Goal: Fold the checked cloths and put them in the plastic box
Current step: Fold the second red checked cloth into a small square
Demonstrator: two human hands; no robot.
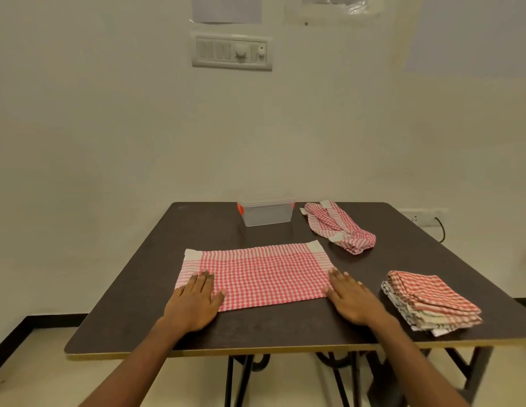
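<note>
Cloth [256, 274], red-checked, lies flat before the plastic box [266, 212], long axis left-right; left hand [194, 301] and right hand [351, 299] press its short ends, fingers extended, grasping nothing.

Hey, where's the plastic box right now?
The plastic box stands at the table's far edge, centre of the head view, left of the crumpled checked cloth.

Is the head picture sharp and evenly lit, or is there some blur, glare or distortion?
Head view: soft, even light, no strong glare on the dark brown table; the wide-angle lens stretches the edges; the clear plastic box with red clips looks slightly soft; the flat red-and-white checked cloth is sharp.
</note>
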